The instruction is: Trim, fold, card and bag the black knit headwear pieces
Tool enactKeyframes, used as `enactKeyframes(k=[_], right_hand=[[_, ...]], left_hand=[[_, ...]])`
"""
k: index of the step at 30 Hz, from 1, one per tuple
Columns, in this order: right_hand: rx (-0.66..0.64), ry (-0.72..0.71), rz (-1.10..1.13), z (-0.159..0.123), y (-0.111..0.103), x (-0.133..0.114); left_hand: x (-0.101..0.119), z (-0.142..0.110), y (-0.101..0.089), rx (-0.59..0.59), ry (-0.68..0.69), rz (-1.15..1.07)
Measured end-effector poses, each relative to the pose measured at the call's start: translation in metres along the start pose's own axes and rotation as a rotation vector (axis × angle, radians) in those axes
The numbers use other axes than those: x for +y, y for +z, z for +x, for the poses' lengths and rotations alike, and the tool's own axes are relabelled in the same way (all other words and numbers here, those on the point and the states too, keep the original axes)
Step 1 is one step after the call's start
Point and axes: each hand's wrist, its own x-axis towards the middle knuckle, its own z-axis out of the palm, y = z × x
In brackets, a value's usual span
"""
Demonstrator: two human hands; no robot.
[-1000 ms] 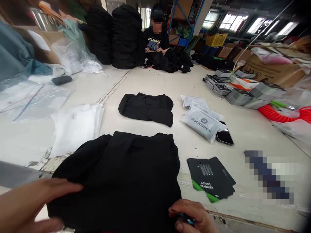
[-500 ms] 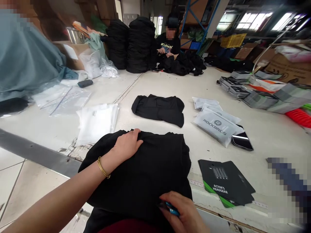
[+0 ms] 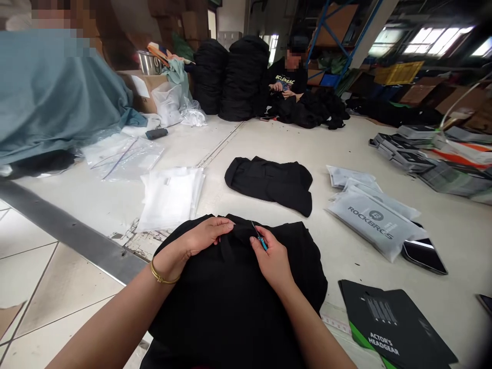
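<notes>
A black garment (image 3: 234, 292) lies spread on the white table right before me. My left hand (image 3: 200, 238) rests on its far edge, fingers pinching a fold of the black fabric. My right hand (image 3: 271, 256) is closed round a small blue-handled tool (image 3: 259, 239), its tip against the same fold, close to the left fingertips. A gold bangle (image 3: 161, 274) sits on my left wrist.
A second folded black garment (image 3: 271, 182) lies farther out. Grey ROCKBROS pouches (image 3: 374, 223) and a phone (image 3: 425, 253) are to the right, black header cards (image 3: 392, 328) at the near right, white bags (image 3: 171, 197) to the left. A seated person (image 3: 288, 79) works at the far end beside black stacks (image 3: 234, 77).
My right hand has come up from the near hem to the garment's far edge with the blue tool. The left hand has stayed on that edge and now pinches it. The view shifted left.
</notes>
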Motion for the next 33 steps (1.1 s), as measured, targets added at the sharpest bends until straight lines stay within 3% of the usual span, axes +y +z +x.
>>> enactKeyframes(k=[8, 15, 20, 26, 31, 33], right_hand=[[-0.013, 0.000, -0.030, -0.004, -0.002, -0.009], [-0.025, -0.009, -0.064, -0.005, -0.003, -0.008], [-0.021, -0.021, -0.085, -0.003, -0.001, -0.006], [0.006, -0.009, -0.024, -0.017, -0.010, -0.015], [-0.079, -0.041, -0.038, -0.085, -0.045, -0.022], [-0.123, 0.009, -0.063, -0.117, -0.057, -0.017]], left_hand=[[0.004, -0.003, -0.003, -0.066, -0.043, -0.073], [0.001, -0.004, -0.001, -0.001, -0.114, -0.109], [-0.003, 0.000, -0.001, -0.076, -0.021, -0.164], [0.007, -0.007, 0.005, -0.074, 0.057, 0.137], [0.000, -0.016, 0.018, -0.028, 0.182, 0.629], [-0.008, -0.017, 0.029, 0.037, 0.237, 0.866]])
